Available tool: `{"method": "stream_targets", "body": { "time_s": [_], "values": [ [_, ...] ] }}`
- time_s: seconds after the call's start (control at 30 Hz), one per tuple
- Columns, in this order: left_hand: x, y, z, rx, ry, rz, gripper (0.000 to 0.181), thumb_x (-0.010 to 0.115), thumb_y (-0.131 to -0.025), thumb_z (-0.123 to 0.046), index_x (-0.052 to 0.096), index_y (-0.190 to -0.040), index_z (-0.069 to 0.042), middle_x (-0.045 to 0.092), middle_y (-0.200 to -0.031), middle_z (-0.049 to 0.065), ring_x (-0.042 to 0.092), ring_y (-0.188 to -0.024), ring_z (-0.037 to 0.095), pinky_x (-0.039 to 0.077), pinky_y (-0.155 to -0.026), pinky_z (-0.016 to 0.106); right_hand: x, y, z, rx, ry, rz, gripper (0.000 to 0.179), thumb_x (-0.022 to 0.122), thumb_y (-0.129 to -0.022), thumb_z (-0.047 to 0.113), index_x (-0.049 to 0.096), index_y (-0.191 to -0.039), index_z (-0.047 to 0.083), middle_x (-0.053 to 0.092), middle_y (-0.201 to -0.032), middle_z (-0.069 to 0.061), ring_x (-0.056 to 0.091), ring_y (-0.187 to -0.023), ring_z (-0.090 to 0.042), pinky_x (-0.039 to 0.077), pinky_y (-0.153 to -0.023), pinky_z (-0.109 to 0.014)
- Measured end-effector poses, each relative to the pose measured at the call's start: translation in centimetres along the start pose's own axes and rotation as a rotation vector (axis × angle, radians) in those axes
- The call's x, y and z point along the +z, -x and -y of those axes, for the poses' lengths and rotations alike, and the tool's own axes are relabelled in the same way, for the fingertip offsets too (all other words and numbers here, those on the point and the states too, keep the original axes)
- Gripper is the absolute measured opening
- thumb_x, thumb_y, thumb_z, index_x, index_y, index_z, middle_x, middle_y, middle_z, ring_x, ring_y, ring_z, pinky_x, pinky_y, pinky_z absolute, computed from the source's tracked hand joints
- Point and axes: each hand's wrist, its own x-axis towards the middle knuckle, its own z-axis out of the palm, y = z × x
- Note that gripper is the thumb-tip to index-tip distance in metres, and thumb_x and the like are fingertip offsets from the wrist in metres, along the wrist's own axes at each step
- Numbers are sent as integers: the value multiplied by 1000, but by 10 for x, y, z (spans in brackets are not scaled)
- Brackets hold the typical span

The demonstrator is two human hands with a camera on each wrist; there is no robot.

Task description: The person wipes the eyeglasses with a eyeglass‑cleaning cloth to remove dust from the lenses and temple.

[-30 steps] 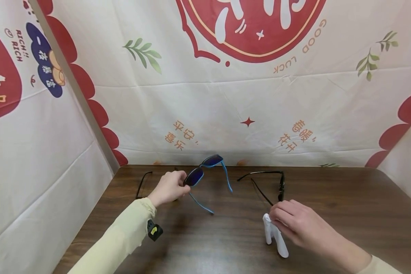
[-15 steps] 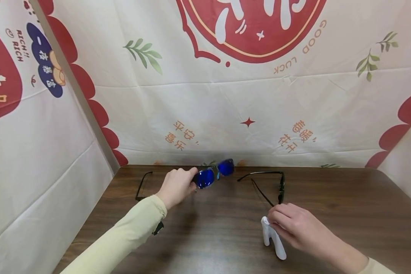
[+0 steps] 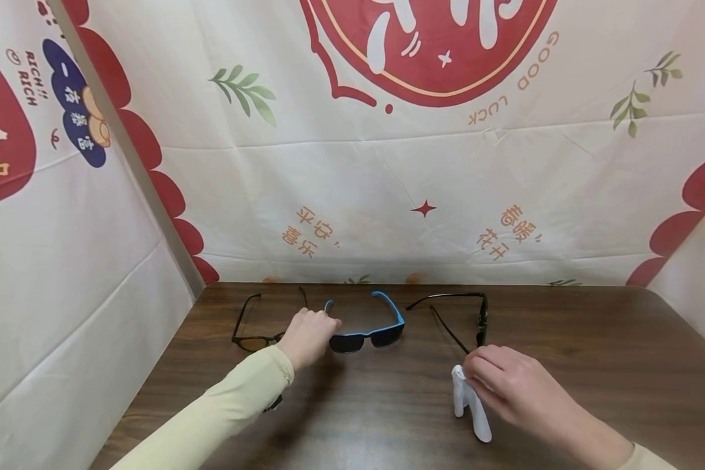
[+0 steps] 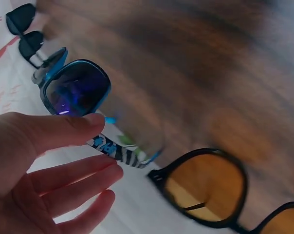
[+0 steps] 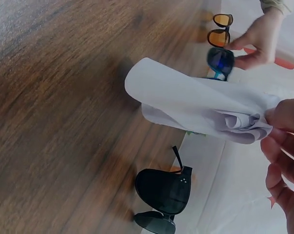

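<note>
My left hand (image 3: 309, 336) pinches blue-and-black sunglasses (image 3: 386, 335) at one end of the front, near the hinge. In the left wrist view, the thumb lies against the frame by a dark lens (image 4: 78, 90), and a patterned temple arm shows beyond it. The sunglasses face me with their arms pointing toward the back; whether they touch the table is hard to tell. My right hand (image 3: 519, 386) holds a folded white cloth (image 3: 474, 411) by its upper end. The cloth hangs down in two flaps, and its bunched end shows in the right wrist view (image 5: 186, 100).
Left of the blue sunglasses lie amber-lensed glasses (image 3: 252, 344), partly behind the left hand. Black sunglasses (image 3: 482, 318) lie with arms unfolded just beyond the right hand. A printed white curtain (image 3: 352, 176) borders the back of the wooden table (image 3: 593, 352).
The left hand has turned the blue sunglasses and lowered them toward the table, so the arms now point backward. The right hand and the cloth have barely moved.
</note>
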Motion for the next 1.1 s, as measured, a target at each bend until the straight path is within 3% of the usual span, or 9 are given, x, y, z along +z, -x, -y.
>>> {"method": "stream_targets", "body": {
  "time_s": [0.13,0.33,0.53,0.7,0.9,1.1],
  "values": [
    [12,2,2,-7,-21,-1,14,73,-82,-2,70,-84,-15,65,-69,3,60,-60,20,48,-57,35,-3,3,-1,71,9,41,35,38,-103,35,63,-88,16,58,-89,10,58,-77,-9,48,-67,-25],
    [20,3,4,-28,-16,-22,16,74,-81,-1,71,-86,-17,66,-74,4,63,-66,20,47,-57,34,-5,4,-2,70,39,24,36,37,-104,36,63,-87,18,59,-89,11,58,-76,-8,48,-66,-24],
    [15,0,3,-48,15,33,17,74,-82,-3,71,-93,-15,65,-83,6,63,-75,22,45,-59,35,-14,6,-9,86,41,16,37,38,-103,36,64,-86,15,61,-88,9,59,-75,-10,48,-67,-26],
    [-2,-9,-3,-42,65,127,27,75,-82,-6,67,-106,-13,63,-100,8,58,-97,28,48,-74,44,-25,6,-17,92,50,-2,39,39,-103,38,64,-87,13,61,-88,9,59,-75,-10,47,-69,-24],
    [-22,-33,-26,16,129,215,47,78,-80,-17,62,-124,-15,54,-136,6,44,-128,32,40,-97,52,-39,4,-22,118,56,-8,41,39,-102,42,64,-88,12,60,-89,10,58,-78,-7,45,-74,-19],
    [-28,-65,-65,82,139,210,51,72,-87,-34,57,-133,-20,46,-144,1,36,-135,26,33,-105,45,-46,5,-23,135,56,-11,41,40,-101,44,64,-89,13,60,-88,11,55,-79,-4,44,-74,-17]
  ]
}}
